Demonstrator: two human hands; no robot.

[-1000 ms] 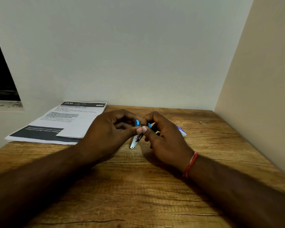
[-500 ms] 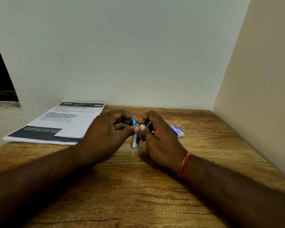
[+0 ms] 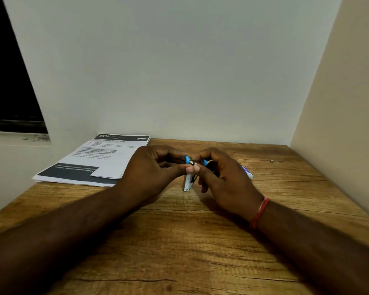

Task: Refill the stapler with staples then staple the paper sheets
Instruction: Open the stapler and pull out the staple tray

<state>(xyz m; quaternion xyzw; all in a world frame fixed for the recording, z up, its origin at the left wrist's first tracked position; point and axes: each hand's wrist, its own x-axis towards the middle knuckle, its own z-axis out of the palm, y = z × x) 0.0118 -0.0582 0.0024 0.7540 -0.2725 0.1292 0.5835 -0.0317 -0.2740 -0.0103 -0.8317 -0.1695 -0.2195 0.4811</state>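
With my left hand (image 3: 149,169) and right hand (image 3: 224,175) both pinching the opened stapler (image 3: 188,182) just above the table (image 3: 179,241), the staples could slip and scatter if my thumbs shift.

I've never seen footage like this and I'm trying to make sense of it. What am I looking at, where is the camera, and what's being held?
No machine here: a person works with two bare hands, filmed by a camera worn on their head, looking forward and down. The left hand and right hand together hold a small blue-and-white stapler above a brown wooden table. A stack of printed paper sheets lies at the left near the wall. A small white-and-purple box, possibly staples, lies behind the right hand, whose wrist wears a red thread band.
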